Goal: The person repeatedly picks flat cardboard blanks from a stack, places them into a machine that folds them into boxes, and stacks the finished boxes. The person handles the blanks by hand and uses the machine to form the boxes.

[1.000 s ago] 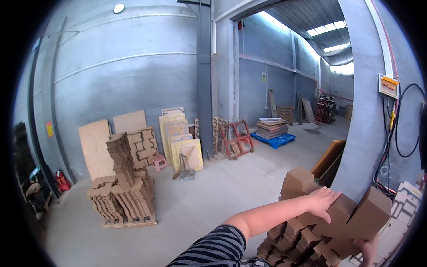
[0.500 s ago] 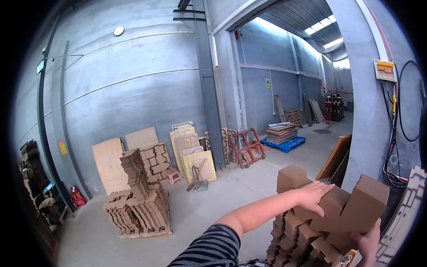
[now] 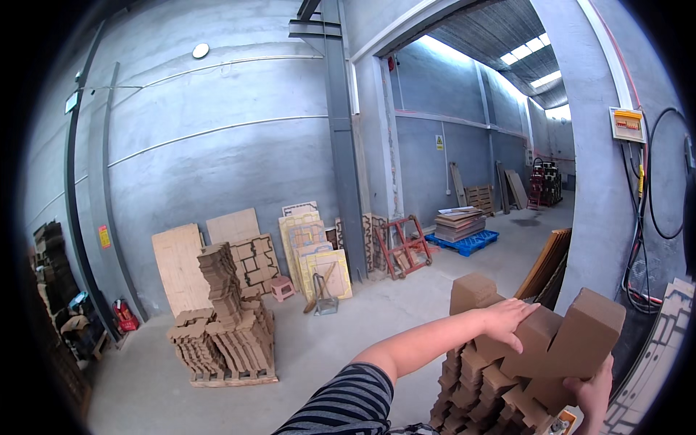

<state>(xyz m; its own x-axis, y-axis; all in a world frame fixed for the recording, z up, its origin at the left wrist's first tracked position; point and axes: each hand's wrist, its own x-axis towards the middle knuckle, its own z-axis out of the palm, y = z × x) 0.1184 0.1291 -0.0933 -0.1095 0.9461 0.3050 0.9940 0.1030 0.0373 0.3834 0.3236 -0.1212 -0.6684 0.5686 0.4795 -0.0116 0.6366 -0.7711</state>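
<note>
Brown die-cut cardboard blanks [image 3: 536, 341] form a thick, notched bundle at the lower right. It rests on a tall, uneven stack of cardboard blanks [image 3: 471, 388]. My left hand [image 3: 511, 322] lies on the bundle's upper edge, its fingers stretched out and the thumb apart. At the bundle's lower right corner, my right hand [image 3: 594, 388] grips the cardboard from the side; some of its fingers are hidden behind it. A small orange-edged object [image 3: 562, 422] shows below the right hand, too cut off to name.
A second stack of cardboard blanks [image 3: 225, 326] stands on a wooden pallet at left. Wooden boards [image 3: 177, 268], a pink stool [image 3: 283, 288], a dustpan [image 3: 326, 303] and a red metal frame [image 3: 404, 246] line the wall. A blue pallet [image 3: 464, 241] holds sheets beyond the doorway.
The view has shifted slightly. The upper cardboard bundle and my right hand sit a little further left in the picture; both hands keep the same places on the bundle.
</note>
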